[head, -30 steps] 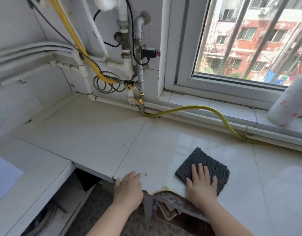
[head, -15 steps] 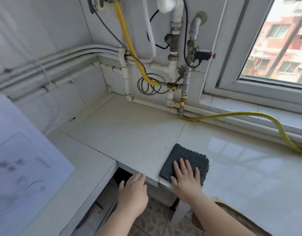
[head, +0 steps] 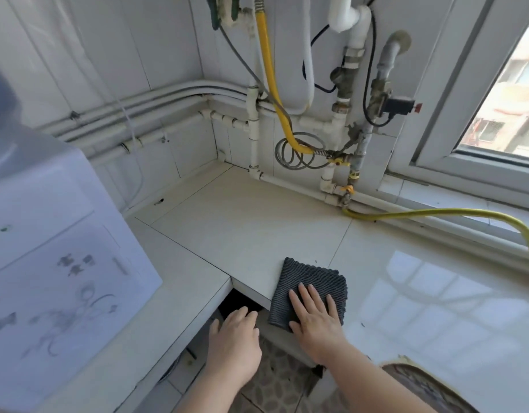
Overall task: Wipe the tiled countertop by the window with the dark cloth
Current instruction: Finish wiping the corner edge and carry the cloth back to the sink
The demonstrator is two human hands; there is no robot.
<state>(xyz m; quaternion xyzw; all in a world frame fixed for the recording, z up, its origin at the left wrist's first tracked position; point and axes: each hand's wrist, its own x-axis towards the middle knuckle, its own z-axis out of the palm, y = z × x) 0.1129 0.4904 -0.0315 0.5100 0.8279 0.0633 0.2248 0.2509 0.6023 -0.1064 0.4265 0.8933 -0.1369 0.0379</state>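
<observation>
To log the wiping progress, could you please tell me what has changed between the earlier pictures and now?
The right hand has slid the dark cloth leftward along the countertop, from the glossy tile under the window to the front edge by the step-down. The camera view swung left with it. Nothing was picked up or released. The right palm stays flat on the cloth, and the left hand stays open, off the counter.

Bare forearms, no sleeves; left hand [head: 235, 344], right hand [head: 315, 318] ungloved.
</observation>
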